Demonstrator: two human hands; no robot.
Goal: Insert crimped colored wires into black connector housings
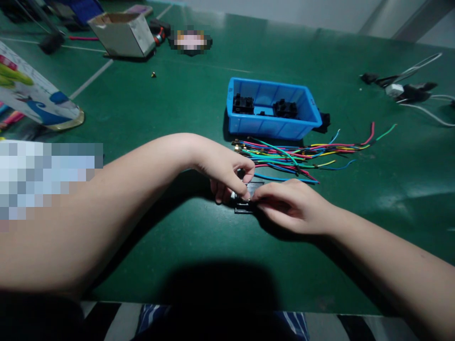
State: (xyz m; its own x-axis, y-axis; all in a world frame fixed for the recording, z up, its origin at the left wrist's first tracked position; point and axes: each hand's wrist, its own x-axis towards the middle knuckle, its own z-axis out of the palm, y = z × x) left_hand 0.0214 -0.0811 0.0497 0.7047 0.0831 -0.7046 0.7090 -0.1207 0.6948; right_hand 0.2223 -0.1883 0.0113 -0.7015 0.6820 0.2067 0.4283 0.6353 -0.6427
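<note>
A small black plastic part (243,209) with a frame-like outline lies low over the green table, between my two hands. My left hand (227,173) is closed on its left side, thumb pressing from above and the other fingers curled beneath. From the right, my right hand (296,206) pinches at the same part, its fingertips almost touching my left thumb. Something small and pale shows under the left fingers, too hidden to name. Just beyond the hands lies a bundle of coloured wires (295,154) with brass-coloured ends at the left.
Behind the wires stands a blue bin (272,125) holding black plastic parts (285,109); another black part (323,122) sits beside it. An open cardboard box (122,35) is at the far left, a printed bag (39,90) nearer. Cables with plugs (408,90) lie at right.
</note>
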